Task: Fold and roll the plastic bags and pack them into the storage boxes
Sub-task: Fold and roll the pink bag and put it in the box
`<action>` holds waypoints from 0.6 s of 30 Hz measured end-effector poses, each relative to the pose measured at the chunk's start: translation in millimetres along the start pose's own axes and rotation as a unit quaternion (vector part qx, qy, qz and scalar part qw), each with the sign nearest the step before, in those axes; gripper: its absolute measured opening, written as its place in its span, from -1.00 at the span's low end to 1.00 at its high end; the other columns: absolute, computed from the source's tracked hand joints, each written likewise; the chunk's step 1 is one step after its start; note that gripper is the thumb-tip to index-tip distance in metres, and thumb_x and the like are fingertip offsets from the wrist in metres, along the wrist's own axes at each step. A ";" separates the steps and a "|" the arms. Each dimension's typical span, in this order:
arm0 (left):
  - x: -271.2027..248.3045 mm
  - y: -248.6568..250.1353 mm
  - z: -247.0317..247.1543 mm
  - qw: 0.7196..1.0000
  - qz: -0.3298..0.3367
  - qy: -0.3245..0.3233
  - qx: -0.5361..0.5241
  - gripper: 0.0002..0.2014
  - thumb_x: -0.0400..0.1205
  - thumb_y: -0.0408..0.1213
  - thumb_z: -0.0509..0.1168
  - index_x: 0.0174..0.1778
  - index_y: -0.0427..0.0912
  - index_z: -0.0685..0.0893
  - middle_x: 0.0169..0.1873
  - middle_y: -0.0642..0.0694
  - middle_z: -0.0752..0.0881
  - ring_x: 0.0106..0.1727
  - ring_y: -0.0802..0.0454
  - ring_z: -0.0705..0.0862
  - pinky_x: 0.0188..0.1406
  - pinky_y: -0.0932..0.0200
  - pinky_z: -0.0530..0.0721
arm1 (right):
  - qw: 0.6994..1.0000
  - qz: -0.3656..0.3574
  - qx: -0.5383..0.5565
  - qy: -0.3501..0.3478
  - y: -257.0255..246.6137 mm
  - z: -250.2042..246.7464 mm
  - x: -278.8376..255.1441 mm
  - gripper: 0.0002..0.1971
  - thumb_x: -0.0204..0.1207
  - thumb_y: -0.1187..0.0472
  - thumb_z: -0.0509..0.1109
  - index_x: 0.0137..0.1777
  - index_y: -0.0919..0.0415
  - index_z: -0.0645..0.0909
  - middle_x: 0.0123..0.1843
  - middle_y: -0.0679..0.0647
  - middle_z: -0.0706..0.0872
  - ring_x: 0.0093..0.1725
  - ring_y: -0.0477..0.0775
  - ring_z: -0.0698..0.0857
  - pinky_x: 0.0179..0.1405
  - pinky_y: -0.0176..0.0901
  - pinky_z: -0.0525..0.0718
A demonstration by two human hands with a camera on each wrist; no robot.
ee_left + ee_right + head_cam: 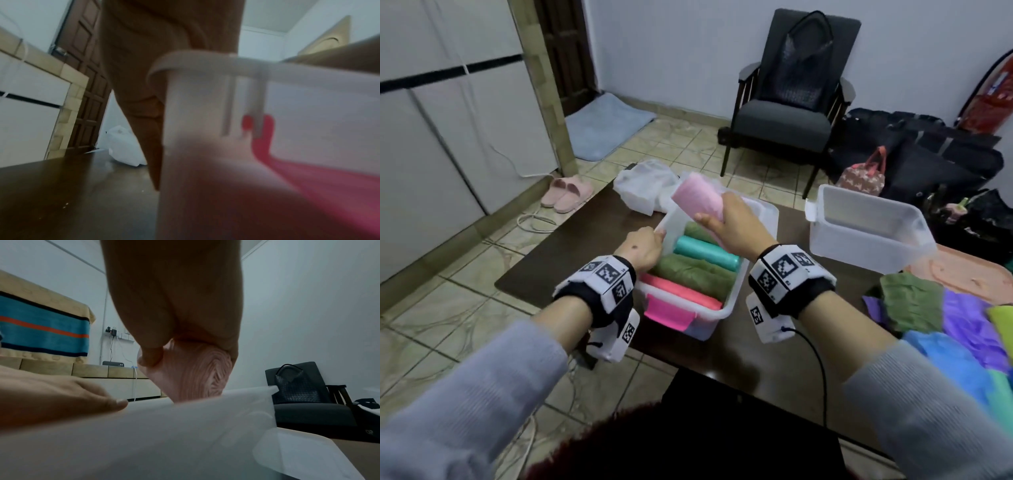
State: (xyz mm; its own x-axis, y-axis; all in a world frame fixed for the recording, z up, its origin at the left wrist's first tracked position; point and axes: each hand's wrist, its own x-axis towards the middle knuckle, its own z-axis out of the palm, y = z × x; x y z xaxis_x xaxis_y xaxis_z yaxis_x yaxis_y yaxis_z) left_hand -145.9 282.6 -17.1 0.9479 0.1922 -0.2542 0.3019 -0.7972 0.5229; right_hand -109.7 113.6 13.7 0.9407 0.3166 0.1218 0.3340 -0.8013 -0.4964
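Observation:
A translucent storage box (740, 283) stands on the dark table and holds several rolled bags: coral pink (681, 291), olive green (695, 272), teal (705, 251) and another green one behind it. My right hand (729, 226) grips a pale pink rolled bag (698, 195), tilted above the far end of the box. The right wrist view shows that roll (195, 374) end-on, just over the box rim (205, 418). My left hand (645, 248) holds the box's left rim, fingers curled over the edge. In the left wrist view the box wall (308, 105) fills the right side.
An empty second box (866, 229) stands at the right, with an orange lid (962, 270) behind it. Loose coloured bags (962, 318) are piled at the right edge. White bags (643, 185) lie at the table's far end. An armchair (791, 113) stands beyond.

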 end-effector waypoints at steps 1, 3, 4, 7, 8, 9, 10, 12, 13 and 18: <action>-1.3 -0.2 3.1 1.000 0.003 0.017 -0.008 -0.56 0.77 -0.12 -0.08 0.26 -0.41 0.51 0.29 -0.44 0.54 0.30 -0.37 0.52 0.19 -0.01 0.45 | 1.000 0.000 -0.012 -0.010 0.6 3.6 0.5 -0.48 0.57 -0.12 0.29 0.21 0.37 0.43 0.18 0.29 0.57 0.14 0.27 0.55 0.03 0.00 0.48; -3.9 -2.8 7.2 0.999 0.014 0.046 -0.022 -0.58 0.76 -0.11 -0.08 0.19 -0.38 0.53 0.22 -0.45 0.58 0.23 -0.40 0.55 0.15 -0.04 0.47 | 0.999 0.005 -0.040 -0.034 1.6 7.9 -0.6 -0.47 0.57 -0.14 0.29 0.22 0.36 0.43 0.18 0.29 0.58 0.11 0.26 0.56 0.01 -0.01 0.47; -6.4 -4.3 8.3 0.998 0.020 0.059 -0.029 -0.58 0.76 -0.10 -0.09 0.15 -0.36 0.54 0.19 -0.44 0.59 0.21 -0.40 0.56 0.13 -0.06 0.47 | 0.997 0.005 -0.058 -0.049 1.6 9.1 -1.3 -0.47 0.57 -0.14 0.29 0.23 0.36 0.44 0.19 0.29 0.59 0.11 0.25 0.56 0.01 -0.02 0.47; -19.2 -11.4 12.2 0.993 0.033 0.099 -0.050 -0.59 0.76 -0.05 -0.11 0.01 -0.29 0.52 0.08 -0.42 0.62 0.11 -0.42 0.57 0.01 -0.07 0.46 | 0.985 -0.015 -0.130 -0.113 -3.4 13.0 -4.2 -0.47 0.59 -0.12 0.27 0.32 0.34 0.43 0.26 0.27 0.60 0.17 0.25 0.58 0.11 0.00 0.51; -25.4 -13.6 12.9 0.991 0.035 0.113 -0.055 -0.60 0.76 -0.05 -0.11 -0.02 -0.27 0.50 0.04 -0.41 0.63 0.08 -0.42 0.58 -0.02 -0.07 0.46 | 0.979 -0.023 -0.148 -0.137 -5.7 15.3 -4.9 -0.47 0.59 -0.11 0.27 0.34 0.34 0.44 0.27 0.26 0.61 0.17 0.25 0.60 0.12 -0.02 0.52; -31.6 -15.7 13.3 0.990 0.039 0.123 -0.059 -0.61 0.76 -0.04 -0.12 -0.04 -0.26 0.48 0.01 -0.42 0.63 0.06 -0.43 0.58 -0.05 -0.07 0.45 | 0.973 -0.025 -0.164 -0.163 -8.5 17.7 -5.4 -0.47 0.59 -0.11 0.28 0.32 0.34 0.47 0.27 0.25 0.63 0.15 0.23 0.61 0.08 -0.07 0.51; -36.9 -17.1 13.8 0.988 0.043 0.131 -0.065 -0.61 0.76 -0.04 -0.12 -0.04 -0.25 0.47 -0.01 -0.42 0.63 0.05 -0.43 0.59 -0.06 -0.07 0.46 | 0.964 -0.024 -0.181 -0.192 -11.1 20.0 -5.9 -0.48 0.59 -0.11 0.27 0.30 0.35 0.50 0.26 0.24 0.64 0.11 0.22 0.61 0.02 -0.12 0.48; -42.6 -18.2 13.9 0.986 0.047 0.137 -0.081 -0.61 0.75 -0.02 -0.12 -0.02 -0.25 0.47 -0.01 -0.42 0.63 0.05 -0.43 0.59 -0.06 -0.08 0.47 | 0.948 -0.017 -0.205 -0.244 -15.6 22.4 -6.8 -0.46 0.62 -0.14 0.21 0.31 0.36 0.51 0.27 0.25 0.64 0.11 0.20 0.59 -0.03 -0.19 0.40; -43.1 -18.5 13.8 0.986 0.048 0.137 -0.086 -0.60 0.75 -0.01 -0.11 -0.01 -0.25 0.47 -0.01 -0.42 0.63 0.05 -0.43 0.59 -0.05 -0.08 0.47 | 0.942 -0.008 -0.212 -0.262 -16.8 22.7 -7.3 -0.43 0.64 -0.16 0.16 0.33 0.36 0.50 0.30 0.26 0.62 0.14 0.20 0.58 -0.01 -0.20 0.38; -41.6 -18.9 15.0 0.984 0.059 0.140 -0.094 -0.60 0.75 -0.01 -0.10 -0.02 -0.25 0.48 -0.06 -0.40 0.63 0.01 -0.42 0.60 -0.07 -0.10 0.50 | 0.953 0.010 -0.249 -0.174 -18.2 28.7 -17.9 -0.38 0.64 -0.22 0.04 0.52 0.22 0.30 0.51 0.23 0.30 0.49 0.24 0.27 0.40 0.13 0.31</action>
State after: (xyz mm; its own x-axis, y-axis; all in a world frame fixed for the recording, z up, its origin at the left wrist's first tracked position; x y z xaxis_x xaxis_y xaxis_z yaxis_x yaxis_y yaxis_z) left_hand -192.5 281.0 -28.6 0.9607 0.2749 0.0375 0.1762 -0.7090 0.6828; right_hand -134.4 137.1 -4.1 0.8998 0.3778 -0.2181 0.3838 -0.9233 -0.0158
